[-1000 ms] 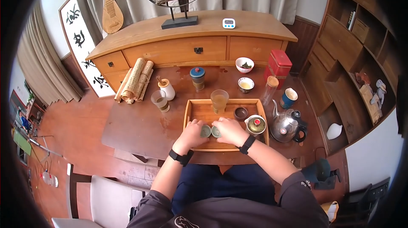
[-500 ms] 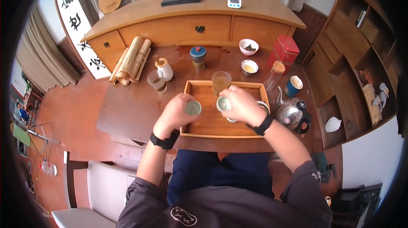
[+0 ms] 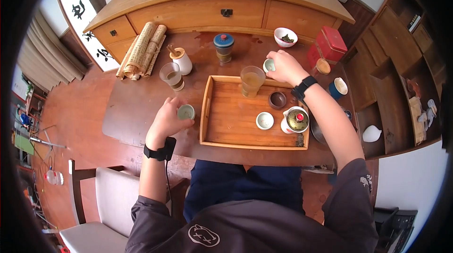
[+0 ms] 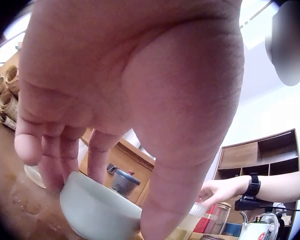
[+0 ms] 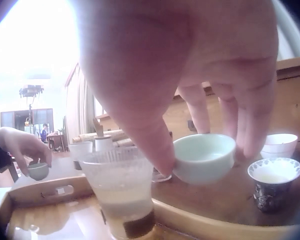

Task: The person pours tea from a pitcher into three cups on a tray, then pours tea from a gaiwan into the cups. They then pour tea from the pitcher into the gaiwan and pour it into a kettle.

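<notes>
My left hand (image 3: 166, 120) pinches a pale green cup (image 3: 186, 112) between thumb and fingers, left of the wooden tray (image 3: 205, 111). In the left wrist view that cup (image 4: 99, 209) sits between thumb and fingertips. Beyond the tray's back edge, my right hand (image 3: 286, 67) pinches another pale green cup (image 3: 269, 65). The right wrist view has this cup (image 5: 204, 157) upright beside a patterned cup (image 5: 274, 181) of pale liquid and a glass (image 5: 121, 190). On the tray are a white cup (image 3: 264, 121), a small dark cup (image 3: 277, 99) and a lidded pot (image 3: 297, 119).
Behind the tray stand a blue-lidded cup (image 3: 223, 47), a white bowl of leaves (image 3: 286, 37) and a red tin (image 3: 327, 46). A glass (image 3: 171, 77), a white holder (image 3: 180, 61) and rolled bamboo mats (image 3: 143, 51) are at the left. A blue cup (image 3: 338, 88) is at the right.
Both hands have moved apart from the tray's middle, each with a green cup: the left one leftward, the right one back and to the right. The white cup on the tray is now uncovered.
</notes>
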Demonstrator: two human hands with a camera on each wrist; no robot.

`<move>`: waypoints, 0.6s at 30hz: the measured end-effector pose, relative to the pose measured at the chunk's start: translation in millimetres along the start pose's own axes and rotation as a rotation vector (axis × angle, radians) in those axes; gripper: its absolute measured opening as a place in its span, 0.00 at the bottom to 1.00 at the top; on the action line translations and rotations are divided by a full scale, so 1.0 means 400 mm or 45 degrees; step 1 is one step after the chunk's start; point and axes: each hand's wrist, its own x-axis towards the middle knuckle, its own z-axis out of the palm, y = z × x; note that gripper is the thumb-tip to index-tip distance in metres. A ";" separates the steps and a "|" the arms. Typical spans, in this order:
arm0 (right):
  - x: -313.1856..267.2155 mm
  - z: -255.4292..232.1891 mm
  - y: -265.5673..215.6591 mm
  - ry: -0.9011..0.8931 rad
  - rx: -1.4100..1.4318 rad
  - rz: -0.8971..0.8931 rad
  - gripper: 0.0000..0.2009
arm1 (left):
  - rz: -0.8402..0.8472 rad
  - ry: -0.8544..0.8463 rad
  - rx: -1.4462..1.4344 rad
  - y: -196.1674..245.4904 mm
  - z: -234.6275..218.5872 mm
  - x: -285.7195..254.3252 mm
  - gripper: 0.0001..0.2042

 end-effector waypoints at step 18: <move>0.141 0.157 0.059 -0.422 -0.114 0.060 0.26 | -0.047 -0.077 0.006 -0.051 0.042 -0.001 0.31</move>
